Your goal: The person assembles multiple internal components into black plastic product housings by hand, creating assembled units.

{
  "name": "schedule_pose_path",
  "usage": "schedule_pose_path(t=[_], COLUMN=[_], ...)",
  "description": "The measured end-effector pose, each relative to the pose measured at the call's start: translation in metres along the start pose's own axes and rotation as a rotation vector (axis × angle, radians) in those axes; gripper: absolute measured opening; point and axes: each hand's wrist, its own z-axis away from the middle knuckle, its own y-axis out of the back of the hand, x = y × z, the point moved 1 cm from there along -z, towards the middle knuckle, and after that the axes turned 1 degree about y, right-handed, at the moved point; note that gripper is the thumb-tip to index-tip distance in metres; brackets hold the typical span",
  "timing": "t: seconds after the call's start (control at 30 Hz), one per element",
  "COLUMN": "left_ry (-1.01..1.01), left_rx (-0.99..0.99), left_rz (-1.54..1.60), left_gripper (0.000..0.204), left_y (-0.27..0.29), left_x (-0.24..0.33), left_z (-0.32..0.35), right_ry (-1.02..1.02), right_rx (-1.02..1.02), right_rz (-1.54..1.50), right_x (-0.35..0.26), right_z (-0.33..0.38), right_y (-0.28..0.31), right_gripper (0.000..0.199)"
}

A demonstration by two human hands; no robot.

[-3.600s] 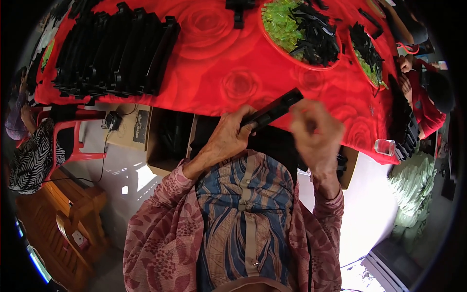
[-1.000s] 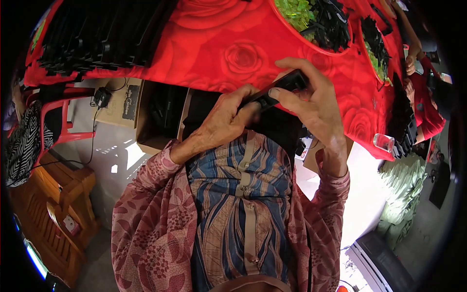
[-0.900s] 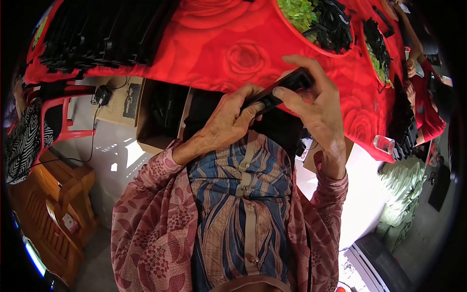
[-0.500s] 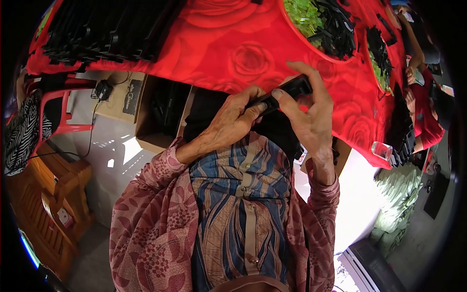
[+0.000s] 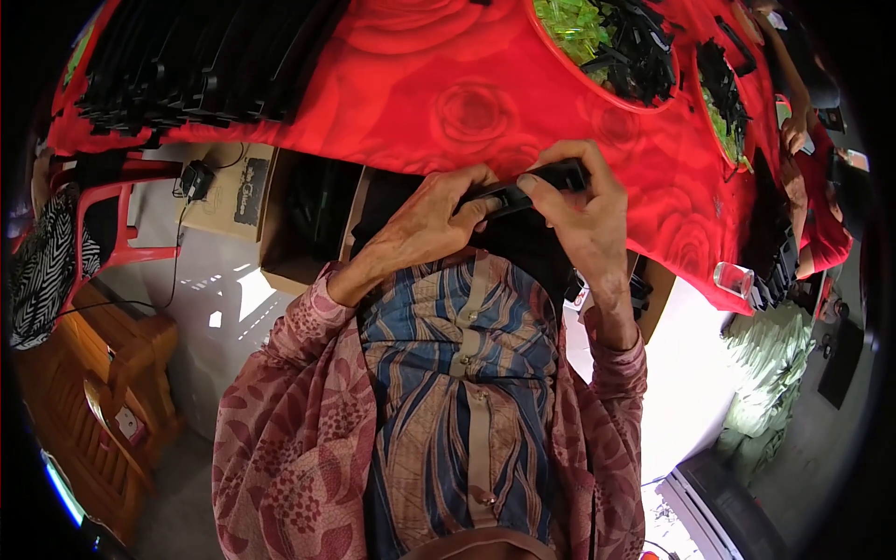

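Between my two hands is a small black plastic part [image 5: 563, 174], held at the near edge of the red rose-patterned tablecloth [image 5: 411, 103]. My left hand [image 5: 443, 210] pinches its left end with thumb and fingers. On its right end my right hand [image 5: 586, 201] presses with the thumb, the fingers curled round the far side. Much of the part is hidden under my fingers. Farther off to the right, a round red-rimmed tray [image 5: 623, 105] holds yellow-green clear pieces [image 5: 571, 33] and black plastic pieces [image 5: 635, 56].
Stacked long black parts [image 5: 205, 65] cover the table's far left. A second tray of pieces [image 5: 723, 103] and a clear cup [image 5: 733, 278] are on the right. Below the table is an open cardboard box [image 5: 289, 266]. A red plastic chair [image 5: 98, 210] stands left; other people's arms [image 5: 793, 103] show far right.
The black part has turned to lie more level and sits slightly lower at its right end. My right hand's fingers have closed in around it; my left hand keeps its pinch.
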Motion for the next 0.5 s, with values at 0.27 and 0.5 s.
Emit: schedule_pose_path(t=[0.27, 0.5], left_ry=[-0.122, -0.209], left_rx=[-0.133, -0.042], left_rz=[-0.118, -0.288], left_gripper=[0.013, 0.016], left_y=[0.003, 0.003], left_x=[-0.005, 0.002], left_z=[-0.001, 0.004], right_ry=[-0.058, 0.217], right_rx=[-0.038, -0.074], right_rz=[-0.007, 0.253], right_x=[0.003, 0.004], right_z=[0.004, 0.001], right_y=[0.018, 0.019], right_gripper=[0.031, 0.033])
